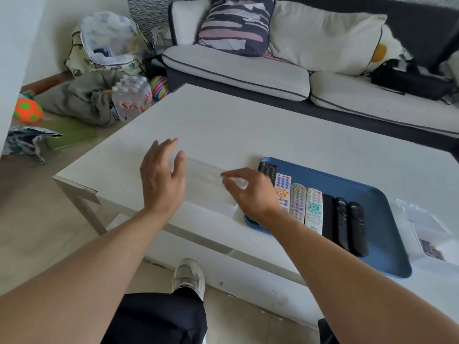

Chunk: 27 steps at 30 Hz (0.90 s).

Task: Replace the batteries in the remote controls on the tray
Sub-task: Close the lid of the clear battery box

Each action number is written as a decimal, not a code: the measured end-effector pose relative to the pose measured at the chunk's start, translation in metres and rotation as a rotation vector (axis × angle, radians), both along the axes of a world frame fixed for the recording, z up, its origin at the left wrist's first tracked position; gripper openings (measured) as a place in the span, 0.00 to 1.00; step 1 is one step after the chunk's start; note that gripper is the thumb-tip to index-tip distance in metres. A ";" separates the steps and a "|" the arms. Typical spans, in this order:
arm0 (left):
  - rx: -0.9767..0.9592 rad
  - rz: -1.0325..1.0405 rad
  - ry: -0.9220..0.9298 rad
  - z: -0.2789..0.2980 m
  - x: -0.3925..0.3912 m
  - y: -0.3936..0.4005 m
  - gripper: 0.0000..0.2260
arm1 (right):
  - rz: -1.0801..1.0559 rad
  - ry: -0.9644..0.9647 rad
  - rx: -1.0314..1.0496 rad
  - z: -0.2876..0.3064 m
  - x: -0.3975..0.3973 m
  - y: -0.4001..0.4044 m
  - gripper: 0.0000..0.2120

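Remote controls (313, 209), seven of black, white and grey plastic, lie side by side on a blue rounded plastic tray (387, 249) on the white table (236, 125). Left hand (161, 180) hovers with fingers spread, holding nothing. Right hand (250, 192) pinches a clear plastic box (206, 180) beside the tray.

1. My right hand (250, 192) covers the lower end of the black remote control (267, 171) at the far left of the blue plastic tray (380, 219).
2. The clear plastic box (206, 175) between my hands is blurred; I cannot tell its contents.
3. The clear lidded container (427, 234) beside the tray runs off the right edge.
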<state>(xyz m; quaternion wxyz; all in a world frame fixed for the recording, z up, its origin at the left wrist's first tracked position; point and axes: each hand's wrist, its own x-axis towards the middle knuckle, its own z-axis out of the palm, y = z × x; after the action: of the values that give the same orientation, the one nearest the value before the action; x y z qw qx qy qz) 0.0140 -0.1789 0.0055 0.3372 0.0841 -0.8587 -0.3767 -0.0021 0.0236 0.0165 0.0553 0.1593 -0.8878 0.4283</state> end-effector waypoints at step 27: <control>-0.086 0.077 -0.536 -0.024 -0.003 0.018 0.19 | 0.226 0.093 0.725 -0.039 0.041 0.002 0.34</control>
<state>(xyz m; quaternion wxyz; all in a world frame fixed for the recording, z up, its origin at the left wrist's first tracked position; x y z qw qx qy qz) 0.0112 -0.1606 -0.0187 0.1150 0.1989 -0.9286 -0.2913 0.0391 0.0257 -0.0228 -0.0119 0.2848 -0.9550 0.0823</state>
